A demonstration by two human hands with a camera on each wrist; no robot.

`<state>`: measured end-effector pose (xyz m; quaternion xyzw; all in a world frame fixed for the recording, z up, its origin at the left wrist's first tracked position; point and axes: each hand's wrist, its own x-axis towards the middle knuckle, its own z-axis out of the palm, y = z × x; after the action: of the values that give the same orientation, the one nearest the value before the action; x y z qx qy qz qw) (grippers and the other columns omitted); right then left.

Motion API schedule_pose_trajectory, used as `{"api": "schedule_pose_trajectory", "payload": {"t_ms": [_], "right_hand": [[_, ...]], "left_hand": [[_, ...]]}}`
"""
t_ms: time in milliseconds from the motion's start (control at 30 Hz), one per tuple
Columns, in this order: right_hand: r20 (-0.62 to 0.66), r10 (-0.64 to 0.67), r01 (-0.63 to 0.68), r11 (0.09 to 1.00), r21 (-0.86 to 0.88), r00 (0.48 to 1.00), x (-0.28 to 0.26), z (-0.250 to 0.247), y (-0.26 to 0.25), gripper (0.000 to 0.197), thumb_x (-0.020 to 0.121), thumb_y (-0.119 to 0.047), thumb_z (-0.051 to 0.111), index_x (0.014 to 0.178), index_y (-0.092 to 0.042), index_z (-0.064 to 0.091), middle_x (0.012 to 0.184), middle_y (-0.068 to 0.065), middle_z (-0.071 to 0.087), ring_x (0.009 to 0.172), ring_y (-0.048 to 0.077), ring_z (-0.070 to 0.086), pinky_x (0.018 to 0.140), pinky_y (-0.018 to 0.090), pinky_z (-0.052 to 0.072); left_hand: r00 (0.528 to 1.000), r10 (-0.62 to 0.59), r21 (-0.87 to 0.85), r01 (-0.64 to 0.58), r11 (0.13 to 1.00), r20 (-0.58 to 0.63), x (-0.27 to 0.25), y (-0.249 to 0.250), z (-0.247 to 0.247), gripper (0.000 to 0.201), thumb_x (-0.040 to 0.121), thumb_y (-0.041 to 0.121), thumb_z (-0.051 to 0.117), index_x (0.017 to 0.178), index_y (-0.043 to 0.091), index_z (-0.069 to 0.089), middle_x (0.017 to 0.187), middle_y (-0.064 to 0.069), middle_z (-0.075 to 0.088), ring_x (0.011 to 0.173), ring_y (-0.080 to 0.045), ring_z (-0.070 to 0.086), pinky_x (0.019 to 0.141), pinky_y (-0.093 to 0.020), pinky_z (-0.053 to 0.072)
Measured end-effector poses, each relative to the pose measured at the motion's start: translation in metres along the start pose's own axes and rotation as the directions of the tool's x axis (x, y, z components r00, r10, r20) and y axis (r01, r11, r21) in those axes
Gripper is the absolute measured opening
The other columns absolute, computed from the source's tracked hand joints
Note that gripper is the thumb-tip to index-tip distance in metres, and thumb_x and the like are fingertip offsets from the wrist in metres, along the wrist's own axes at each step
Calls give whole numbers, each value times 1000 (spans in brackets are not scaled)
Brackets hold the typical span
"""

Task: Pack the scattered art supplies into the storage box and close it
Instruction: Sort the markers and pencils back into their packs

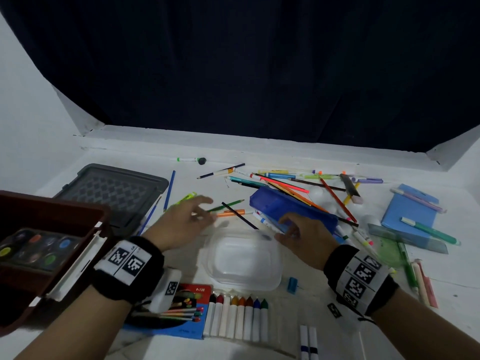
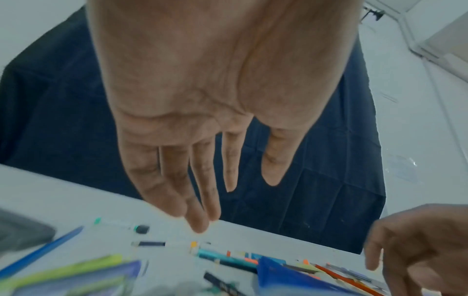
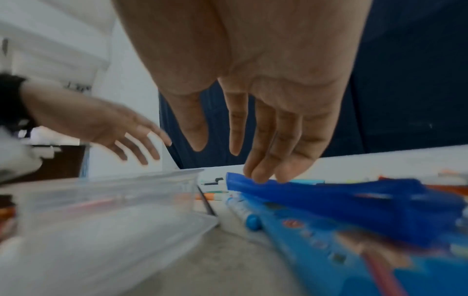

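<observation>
My right hand [image 3: 266, 112], fingers straight, seemingly touches the translucent blue plastic case [image 1: 291, 211] mid-desk; my left hand [image 1: 181, 222] hovers spread, holding nothing.

The head view looks forward and down from above the white table [image 1: 285, 152], taking in both forearms and the dark curtain [image 1: 259, 61] beyond; the left wrist view sits close under the left hand [image 2: 202, 100], facing along its palm toward the curtain and the table's far edge; the right wrist view sits low by the table, facing along the right hand [image 3: 266, 80]; all three share the blue pencil case [image 1: 285, 206] and scattered pens.
</observation>
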<state>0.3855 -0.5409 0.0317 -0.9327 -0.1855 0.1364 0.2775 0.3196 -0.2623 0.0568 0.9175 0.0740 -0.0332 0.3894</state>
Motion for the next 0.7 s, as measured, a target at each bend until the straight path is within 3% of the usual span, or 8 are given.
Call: {"api": "schedule_pose_trajectory", "payload": {"t_ms": [100, 233, 300, 433, 567, 700], "right_hand": [[-70, -77, 63, 981, -183, 995, 20, -10, 9, 39, 95, -42, 54, 129, -23, 52, 125, 1, 57, 115, 18, 53, 97, 31, 44], [57, 50, -30, 951, -309, 997, 46, -18, 21, 54, 101, -48, 38, 146, -19, 37, 148, 4, 42, 131, 21, 44, 107, 33, 39], [101, 100, -59, 936, -348, 990, 55, -19, 26, 52, 102, -48, 33, 144, -17, 37, 143, 6, 47, 125, 22, 49, 103, 33, 42], [22, 88, -78, 955, -287, 996, 64, -23, 33, 46, 101, -49, 34, 138, -23, 44, 129, 3, 59, 111, 20, 58, 92, 30, 49], [-19, 91, -92, 979, -180, 996, 73, -27, 44, 36, 99, -49, 42, 126, -29, 54, 109, -4, 66, 94, 13, 62, 81, 27, 53], [-29, 104, -107, 984, -144, 994, 82, -27, 52, 31, 97, -49, 46, 114, -26, 60, 101, -5, 65, 89, 14, 60, 81, 30, 52]], "left_hand": [[993, 83, 93, -75, 993, -87, 41, 19, -15, 31, 95, 42, 61, 125, 33, 57, 104, 8, 66, 93, -9, 64, 77, -26, 52], [995, 91, 322, -73, 944, -42, 113, 18, -23, 36, 98, 35, 57, 133, 25, 55, 117, -3, 63, 105, -21, 62, 89, -30, 47], [998, 55, 411, -56, 910, 14, 147, 13, -19, 38, 99, 30, 54, 136, 21, 53, 126, -8, 61, 111, -25, 59, 93, -29, 44], [996, 12, 579, -64, 813, 92, 198, 4, -6, 38, 98, 25, 53, 136, 18, 52, 132, -10, 59, 120, -28, 53, 101, -35, 42], [993, -15, 659, -69, 749, 120, 232, -5, 4, 29, 97, 21, 52, 125, 17, 58, 123, -8, 61, 110, -26, 55, 93, -36, 43], [993, -17, 714, -75, 696, 121, 247, -13, 10, 17, 96, 21, 52, 110, 16, 59, 114, -6, 63, 92, -21, 51, 86, -34, 46]]}}
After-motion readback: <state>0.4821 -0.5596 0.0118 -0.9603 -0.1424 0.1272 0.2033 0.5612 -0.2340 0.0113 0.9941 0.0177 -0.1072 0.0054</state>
